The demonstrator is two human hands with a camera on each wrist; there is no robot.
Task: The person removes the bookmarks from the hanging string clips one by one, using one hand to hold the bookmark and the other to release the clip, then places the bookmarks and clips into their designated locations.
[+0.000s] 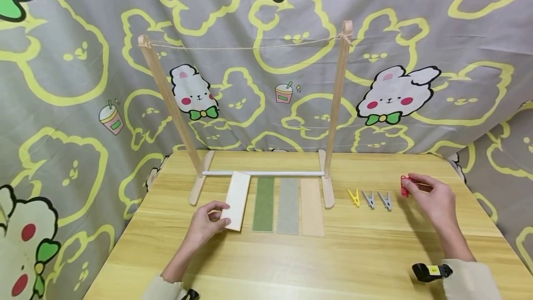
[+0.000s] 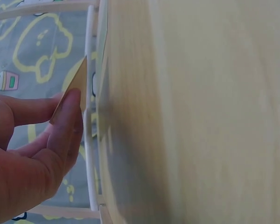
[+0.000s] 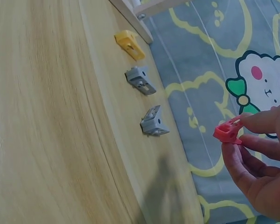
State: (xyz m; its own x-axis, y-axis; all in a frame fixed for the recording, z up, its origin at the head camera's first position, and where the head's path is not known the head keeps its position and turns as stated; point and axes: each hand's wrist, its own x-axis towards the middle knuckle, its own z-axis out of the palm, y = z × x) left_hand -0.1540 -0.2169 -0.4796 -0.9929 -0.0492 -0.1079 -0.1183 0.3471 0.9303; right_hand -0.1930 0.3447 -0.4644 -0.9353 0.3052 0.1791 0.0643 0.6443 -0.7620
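Observation:
My left hand (image 1: 207,221) pinches the lower left edge of a white rectangular card (image 1: 236,200), which is tilted with its near end lifted. In the left wrist view the card (image 2: 77,86) shows nearly edge-on between thumb and fingers. Over the table's right side, my right hand (image 1: 435,198) pinches a red clothespin (image 1: 405,186) between thumb and fingers. The right wrist view shows this red clothespin (image 3: 228,130) held up above the table. To its left lie a yellow clothespin (image 1: 354,197) and two grey ones, the nearer being this grey clothespin (image 1: 385,201).
A green card (image 1: 263,205), a grey card (image 1: 288,206) and a beige card (image 1: 312,207) lie side by side. Behind them stands a wooden frame (image 1: 338,101) with a string (image 1: 250,48) across its top and a white bar (image 1: 266,173) low down. A patterned curtain (image 1: 258,124) hangs behind the table.

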